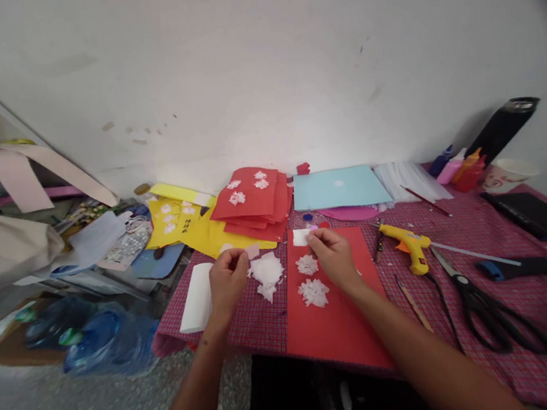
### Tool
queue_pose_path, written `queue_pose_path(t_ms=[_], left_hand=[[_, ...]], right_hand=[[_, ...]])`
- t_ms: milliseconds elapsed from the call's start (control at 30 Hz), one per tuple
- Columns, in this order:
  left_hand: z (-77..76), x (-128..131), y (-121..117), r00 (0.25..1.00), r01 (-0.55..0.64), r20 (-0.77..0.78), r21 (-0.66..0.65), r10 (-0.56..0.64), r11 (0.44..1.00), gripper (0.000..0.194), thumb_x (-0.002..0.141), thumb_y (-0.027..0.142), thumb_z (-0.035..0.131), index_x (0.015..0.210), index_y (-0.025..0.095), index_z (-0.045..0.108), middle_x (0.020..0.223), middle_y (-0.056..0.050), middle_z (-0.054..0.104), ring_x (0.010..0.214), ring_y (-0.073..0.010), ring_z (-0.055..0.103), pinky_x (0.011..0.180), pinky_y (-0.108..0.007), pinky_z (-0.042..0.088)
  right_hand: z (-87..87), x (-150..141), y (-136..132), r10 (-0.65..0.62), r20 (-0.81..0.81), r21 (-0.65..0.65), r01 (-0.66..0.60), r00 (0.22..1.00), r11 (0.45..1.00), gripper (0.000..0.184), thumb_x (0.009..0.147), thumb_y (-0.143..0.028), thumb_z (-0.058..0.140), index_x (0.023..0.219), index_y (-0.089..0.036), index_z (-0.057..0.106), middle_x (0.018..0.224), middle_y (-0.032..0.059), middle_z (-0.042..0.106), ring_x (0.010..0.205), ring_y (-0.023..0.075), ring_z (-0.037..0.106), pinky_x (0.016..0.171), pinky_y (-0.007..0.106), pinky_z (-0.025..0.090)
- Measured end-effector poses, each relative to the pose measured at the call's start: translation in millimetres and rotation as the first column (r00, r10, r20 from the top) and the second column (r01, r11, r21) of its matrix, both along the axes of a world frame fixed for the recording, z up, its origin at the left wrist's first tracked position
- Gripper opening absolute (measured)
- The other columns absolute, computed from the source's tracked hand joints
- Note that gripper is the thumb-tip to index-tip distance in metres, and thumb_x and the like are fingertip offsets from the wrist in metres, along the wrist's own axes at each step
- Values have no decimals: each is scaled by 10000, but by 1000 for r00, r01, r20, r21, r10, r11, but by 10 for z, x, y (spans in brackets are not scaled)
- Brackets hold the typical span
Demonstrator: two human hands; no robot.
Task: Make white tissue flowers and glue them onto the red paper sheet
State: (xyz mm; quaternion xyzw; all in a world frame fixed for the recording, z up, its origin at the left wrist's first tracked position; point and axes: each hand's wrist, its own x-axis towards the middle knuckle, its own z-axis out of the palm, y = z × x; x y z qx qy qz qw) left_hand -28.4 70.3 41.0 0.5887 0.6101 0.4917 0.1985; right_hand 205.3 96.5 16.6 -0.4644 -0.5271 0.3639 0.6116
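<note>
Now, left fingers (pixel 238 257) pinch a pale-pink paper scrap (pixel 253 251), right fingers (pixel 316 240) grip a white paper square (pixel 300 237) over a red rectangular card (pixel 338 334).

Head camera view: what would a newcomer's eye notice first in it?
The large red sheet, low in the middle, with two pale flowers on it, probably stands out first. The right hand pinches a white piece at its far end. A red stack lies behind, leftward; a yellow glue gun lies right.
</note>
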Motion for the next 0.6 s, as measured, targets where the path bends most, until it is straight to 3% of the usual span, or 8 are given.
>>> queue_pose_path(t_ms=[67,133,200,267,333,433,533,600], left_hand=[[-55,-52,7,957,68,-286,44,-53,997,158,909,294,574,861,194,687,833,-41,681,801,-186,614,756,-291,459],[-153,-90,-5,828,214,-528,-18,-191,977,172,922,238,538,877,202,701,864,-60,685,865,-210,624,798,-316,467],[-253,-137,-27,702,303,-644,-118,-306,946,225,920,166,502,968,200,719,915,-79,697,910,-226,635,818,-335,481],[-318,-198,-50,653,322,-675,-162,-343,933,300,909,110,475,1075,185,714,963,-99,704,940,-236,642,840,-354,494],[-329,-248,-67,668,318,-665,-148,-332,936,331,903,94,471,1119,178,706,991,-108,708,960,-240,647,867,-369,500],[-253,-219,-100,769,309,-572,-61,-287,949,289,911,131,496,1086,200,716,990,-98,714,951,-234,654,868,-372,506],[-132,-6,-161,890,309,-367,48,-271,950,212,916,187,541,1021,218,721,976,-79,725,944,-219,662,859,-355,507],[-68,201,-204,933,311,-211,66,-291,948,166,915,219,569,981,223,721,983,-68,731,947,-209,663,872,-344,503]], right_hand=[[-7,10,8,-8,17,12,8,1000,1000,268,886,-354,613,673,-192,593,595,-34,534,559,130,473,560,262,386],[-10,16,13,-10,26,13,10,1000,1000,277,887,-353,611,661,-193,587,591,-35,531,558,130,469,560,262,383],[-17,17,17,-14,31,10,14,999,1000,278,887,-350,610,658,-194,585,590,-35,529,559,130,467,562,262,383],[-29,14,20,-12,40,15,11,999,1000,273,888,-344,608,661,-195,583,594,-35,528,562,130,466,564,263,383],[-39,7,18,1,47,26,-2,999,1000,264,888,-339,608,668,-196,582,597,-35,527,561,131,465,558,262,382],[-33,-11,-4,39,82,35,-42,996,998,250,900,-335,599,692,-197,591,600,-34,529,554,134,467,542,261,378],[1,-35,-50,40,188,111,-61,981,992,231,925,-311,580,724,-200,609,645,-21,557,588,142,496,569,270,395],[21,-51,-85,1,272,210,-61,962,976,205,935,-275,572,748,-204,618,700,-3,588,639,154,530,609,284,420]])
